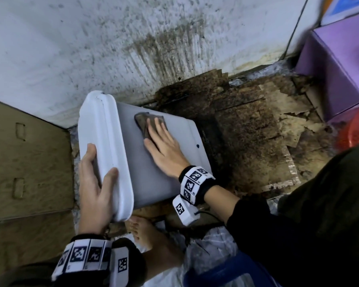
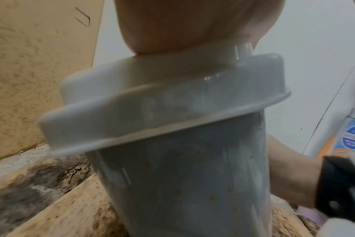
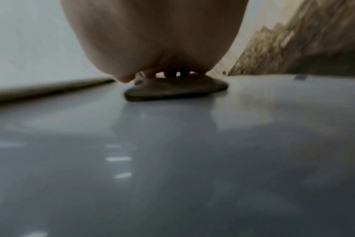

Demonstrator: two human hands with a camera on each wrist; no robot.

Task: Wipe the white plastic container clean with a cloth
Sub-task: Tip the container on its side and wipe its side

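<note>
The white plastic container (image 1: pixel 166 179) lies on its side on the floor, its lid (image 1: pixel 104 131) facing left. My left hand (image 1: pixel 91 181) grips the lid end, thumb on the rim and fingers across the lid's face. My right hand (image 1: pixel 162 146) lies flat with straight fingers, pressing a dark brown cloth (image 1: pixel 145 121) onto the container's upper side near the lid. In the left wrist view the lid (image 2: pixel 152 109) and speckled body (image 2: pixel 182 176) fill the frame. The right wrist view shows the cloth (image 3: pixel 176 89) under my fingers (image 3: pixel 170 75) on the glossy surface (image 3: pixel 172 160).
A cardboard box (image 1: pixel 25 162) stands at the left and a stained wall (image 1: pixel 133 38) behind. Dirty, crumbling board (image 1: pixel 247 121) covers the floor at the right. A purple box (image 1: pixel 336 69) and a red basket (image 1: pixel 356 129) sit far right. A bare foot (image 1: pixel 145 230) is below the container.
</note>
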